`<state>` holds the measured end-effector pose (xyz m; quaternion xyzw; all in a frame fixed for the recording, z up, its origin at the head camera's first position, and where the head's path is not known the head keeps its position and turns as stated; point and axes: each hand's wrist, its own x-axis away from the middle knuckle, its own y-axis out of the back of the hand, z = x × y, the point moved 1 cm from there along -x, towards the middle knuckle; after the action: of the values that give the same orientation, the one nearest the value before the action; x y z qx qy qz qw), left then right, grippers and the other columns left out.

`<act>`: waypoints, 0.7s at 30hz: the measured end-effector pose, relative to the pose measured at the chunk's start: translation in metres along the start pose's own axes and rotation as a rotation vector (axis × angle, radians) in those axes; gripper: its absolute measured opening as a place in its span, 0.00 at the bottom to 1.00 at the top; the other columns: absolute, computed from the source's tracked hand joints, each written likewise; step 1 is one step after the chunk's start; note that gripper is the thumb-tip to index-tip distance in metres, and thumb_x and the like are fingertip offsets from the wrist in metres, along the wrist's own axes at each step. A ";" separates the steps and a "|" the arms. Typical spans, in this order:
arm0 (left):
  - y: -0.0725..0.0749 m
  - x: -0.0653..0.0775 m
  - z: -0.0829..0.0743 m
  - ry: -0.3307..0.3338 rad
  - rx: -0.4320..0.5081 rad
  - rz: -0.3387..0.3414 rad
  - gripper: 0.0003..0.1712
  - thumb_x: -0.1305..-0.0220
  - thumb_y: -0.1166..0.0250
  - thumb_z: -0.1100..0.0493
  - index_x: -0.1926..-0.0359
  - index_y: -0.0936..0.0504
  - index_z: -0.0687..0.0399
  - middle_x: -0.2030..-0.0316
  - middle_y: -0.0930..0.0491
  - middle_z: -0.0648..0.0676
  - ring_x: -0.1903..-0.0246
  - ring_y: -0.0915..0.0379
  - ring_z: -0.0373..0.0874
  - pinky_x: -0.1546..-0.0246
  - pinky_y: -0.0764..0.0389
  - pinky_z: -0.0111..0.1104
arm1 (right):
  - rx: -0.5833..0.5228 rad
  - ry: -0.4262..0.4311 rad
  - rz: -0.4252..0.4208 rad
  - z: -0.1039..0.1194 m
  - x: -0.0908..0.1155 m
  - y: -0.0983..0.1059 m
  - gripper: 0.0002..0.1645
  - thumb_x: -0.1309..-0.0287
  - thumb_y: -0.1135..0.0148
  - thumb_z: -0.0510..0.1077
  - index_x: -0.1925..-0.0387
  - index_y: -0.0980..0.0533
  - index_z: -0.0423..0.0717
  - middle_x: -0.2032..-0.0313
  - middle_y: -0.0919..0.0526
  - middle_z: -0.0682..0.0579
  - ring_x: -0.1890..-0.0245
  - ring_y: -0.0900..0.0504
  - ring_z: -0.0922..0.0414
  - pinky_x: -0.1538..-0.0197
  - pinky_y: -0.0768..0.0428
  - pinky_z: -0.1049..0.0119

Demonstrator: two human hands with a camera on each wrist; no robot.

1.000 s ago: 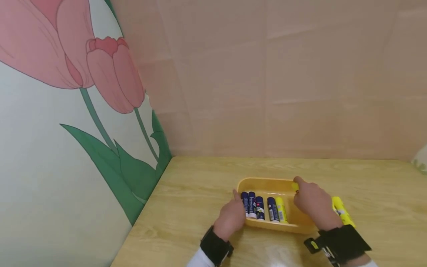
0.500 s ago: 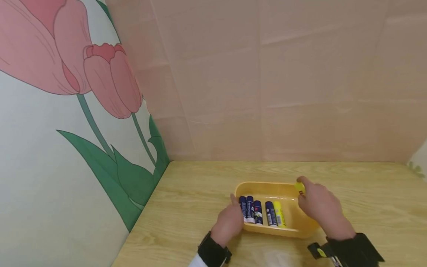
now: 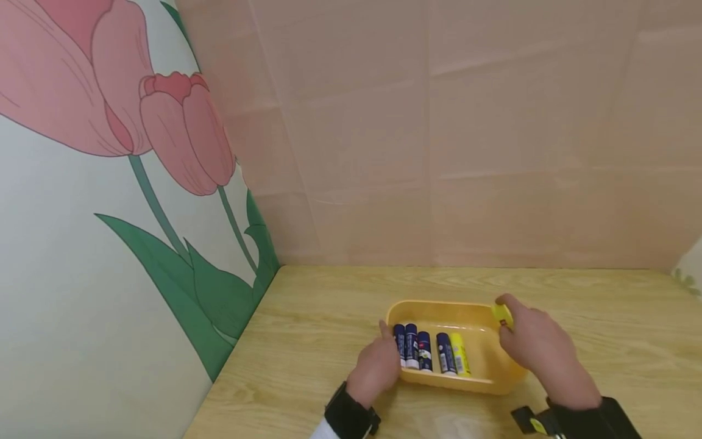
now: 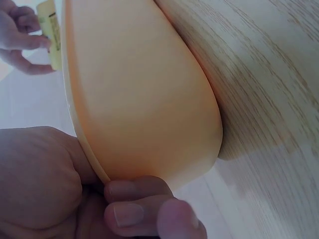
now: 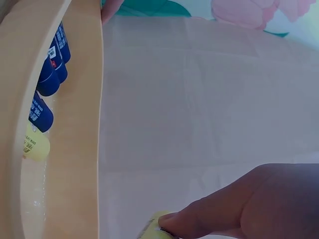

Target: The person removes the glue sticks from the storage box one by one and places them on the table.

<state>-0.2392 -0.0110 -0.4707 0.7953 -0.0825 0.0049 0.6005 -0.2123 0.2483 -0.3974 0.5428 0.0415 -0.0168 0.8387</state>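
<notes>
A shallow yellow-orange tray [image 3: 489, 363] sits on the table. Several navy glue sticks [image 3: 425, 352] and one yellow glue stick [image 3: 460, 353] lie side by side in its left and middle part. My left hand [image 3: 375, 367] grips the tray's left end; in the left wrist view its curled fingers [image 4: 132, 216] lie against the outer wall. At the tray's back right corner, my right hand [image 3: 540, 341] pinches another yellow glue stick [image 3: 501, 314] between thumb and fingers. Only the end of that glue stick shows in the right wrist view.
The wood-grain table [image 3: 318, 317] runs back to a wall covered in pinkish-brown sheeting [image 3: 493, 152]. On the left stands a white wall painted with tulips [image 3: 186, 134]. Black straps with cameras sit on both wrists.
My right hand has moved right with the yellow glue stick. A second yellow glue stick, seen earlier on the table right of the tray, is out of sight. My left hand stays on the tray.
</notes>
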 end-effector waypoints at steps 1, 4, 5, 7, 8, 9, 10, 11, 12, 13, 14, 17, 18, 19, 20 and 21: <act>0.000 -0.001 0.000 0.000 -0.002 0.002 0.36 0.27 0.49 0.61 0.23 0.48 0.66 0.60 0.16 0.62 0.71 0.23 0.45 0.68 0.20 0.37 | -0.003 -0.006 0.007 0.000 0.001 0.001 0.30 0.38 0.46 0.41 0.35 0.37 0.38 0.79 0.31 0.49 0.80 0.33 0.53 0.80 0.35 0.61; -0.001 -0.002 0.000 -0.002 -0.011 -0.003 0.36 0.28 0.49 0.61 0.23 0.48 0.66 0.59 0.16 0.62 0.69 0.22 0.46 0.67 0.19 0.38 | -0.007 -0.013 0.018 -0.001 0.002 0.003 0.30 0.38 0.46 0.41 0.35 0.37 0.38 0.77 0.29 0.48 0.79 0.32 0.52 0.80 0.35 0.60; -0.002 -0.002 0.000 -0.004 -0.015 -0.006 0.36 0.28 0.48 0.62 0.24 0.48 0.66 0.59 0.16 0.62 0.69 0.21 0.46 0.67 0.19 0.38 | -0.010 -0.011 0.022 -0.002 0.003 0.003 0.30 0.38 0.47 0.41 0.35 0.37 0.38 0.77 0.29 0.48 0.79 0.32 0.52 0.80 0.35 0.60; -0.002 -0.002 0.001 -0.002 -0.010 0.000 0.36 0.28 0.48 0.62 0.23 0.48 0.66 0.60 0.16 0.62 0.70 0.22 0.45 0.67 0.20 0.37 | -0.012 -0.011 0.028 -0.003 0.003 0.004 0.30 0.37 0.47 0.42 0.34 0.38 0.39 0.75 0.27 0.47 0.78 0.31 0.52 0.80 0.35 0.60; -0.002 -0.002 0.001 0.000 -0.008 0.001 0.37 0.28 0.48 0.62 0.23 0.48 0.66 0.60 0.16 0.62 0.70 0.22 0.45 0.67 0.20 0.38 | -0.013 -0.009 0.029 -0.004 0.003 0.004 0.30 0.37 0.47 0.42 0.34 0.38 0.38 0.75 0.27 0.47 0.78 0.31 0.52 0.80 0.34 0.60; -0.002 -0.002 0.001 0.001 -0.008 0.002 0.37 0.28 0.48 0.62 0.23 0.48 0.66 0.60 0.16 0.62 0.70 0.22 0.46 0.67 0.20 0.38 | -0.016 -0.010 0.033 -0.005 0.004 0.005 0.31 0.37 0.47 0.42 0.34 0.38 0.38 0.76 0.27 0.48 0.78 0.31 0.52 0.80 0.34 0.60; -0.003 -0.002 0.001 0.001 -0.006 0.002 0.37 0.28 0.48 0.62 0.23 0.49 0.66 0.60 0.16 0.63 0.70 0.22 0.46 0.67 0.19 0.38 | -0.017 -0.008 0.032 -0.006 0.004 0.005 0.31 0.37 0.47 0.42 0.34 0.38 0.38 0.76 0.28 0.48 0.78 0.31 0.52 0.80 0.35 0.60; -0.003 -0.002 0.001 -0.001 -0.007 0.002 0.37 0.29 0.48 0.62 0.23 0.49 0.66 0.60 0.16 0.63 0.69 0.22 0.46 0.66 0.19 0.38 | -0.018 -0.006 0.030 -0.006 0.004 0.005 0.31 0.37 0.47 0.42 0.34 0.38 0.38 0.77 0.28 0.48 0.78 0.32 0.52 0.80 0.35 0.60; -0.002 -0.002 0.001 -0.001 -0.006 0.001 0.37 0.29 0.48 0.62 0.23 0.49 0.66 0.59 0.16 0.63 0.69 0.21 0.47 0.66 0.19 0.38 | -0.018 -0.003 0.025 -0.007 0.004 0.006 0.31 0.36 0.47 0.42 0.34 0.38 0.38 0.77 0.29 0.48 0.78 0.32 0.52 0.80 0.35 0.59; -0.002 -0.002 0.001 -0.003 -0.005 -0.002 0.37 0.29 0.48 0.62 0.23 0.49 0.66 0.59 0.16 0.63 0.68 0.21 0.47 0.65 0.19 0.38 | -0.019 -0.001 0.021 -0.007 0.004 0.006 0.31 0.36 0.47 0.43 0.34 0.38 0.39 0.78 0.30 0.49 0.79 0.32 0.52 0.80 0.35 0.59; -0.002 -0.001 0.001 -0.005 -0.008 -0.003 0.38 0.29 0.47 0.62 0.23 0.49 0.66 0.58 0.16 0.63 0.68 0.20 0.47 0.65 0.19 0.38 | -0.021 0.001 0.016 -0.008 0.005 0.006 0.31 0.36 0.47 0.43 0.34 0.38 0.39 0.78 0.30 0.49 0.79 0.32 0.52 0.80 0.36 0.59; 0.000 -0.001 0.000 -0.009 -0.009 0.000 0.39 0.30 0.46 0.63 0.23 0.49 0.66 0.59 0.16 0.63 0.69 0.21 0.47 0.66 0.19 0.38 | -0.025 0.003 0.014 -0.008 0.004 0.007 0.31 0.36 0.48 0.43 0.34 0.39 0.39 0.78 0.30 0.49 0.79 0.32 0.52 0.80 0.36 0.59; 0.000 -0.001 0.000 -0.009 -0.010 0.004 0.39 0.31 0.46 0.64 0.23 0.49 0.66 0.59 0.16 0.63 0.70 0.22 0.46 0.67 0.20 0.38 | -0.028 0.001 0.019 -0.009 0.004 0.007 0.31 0.36 0.48 0.43 0.33 0.39 0.39 0.78 0.30 0.49 0.79 0.32 0.52 0.81 0.36 0.59; 0.000 -0.001 0.000 -0.012 -0.013 0.003 0.39 0.32 0.46 0.64 0.23 0.49 0.66 0.60 0.16 0.63 0.70 0.22 0.46 0.68 0.20 0.37 | -0.028 -0.002 0.023 -0.009 0.003 0.007 0.31 0.36 0.48 0.43 0.33 0.39 0.39 0.77 0.29 0.48 0.78 0.32 0.52 0.80 0.36 0.59; 0.000 -0.001 0.000 -0.013 -0.018 0.005 0.40 0.32 0.45 0.65 0.23 0.50 0.66 0.61 0.16 0.62 0.71 0.23 0.46 0.69 0.21 0.37 | -0.029 -0.004 0.026 -0.010 0.002 0.007 0.31 0.36 0.48 0.43 0.33 0.39 0.39 0.77 0.28 0.48 0.78 0.31 0.51 0.80 0.35 0.59; 0.000 -0.001 -0.001 -0.013 -0.017 0.007 0.40 0.32 0.45 0.65 0.23 0.50 0.66 0.61 0.17 0.62 0.72 0.24 0.45 0.69 0.21 0.36 | -0.030 -0.005 0.030 -0.011 0.002 0.007 0.31 0.36 0.47 0.43 0.33 0.39 0.39 0.76 0.27 0.47 0.78 0.31 0.51 0.80 0.35 0.59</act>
<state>-0.2402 -0.0105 -0.4704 0.7898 -0.0894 0.0013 0.6067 -0.2106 0.2608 -0.3955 0.5308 0.0313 -0.0052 0.8469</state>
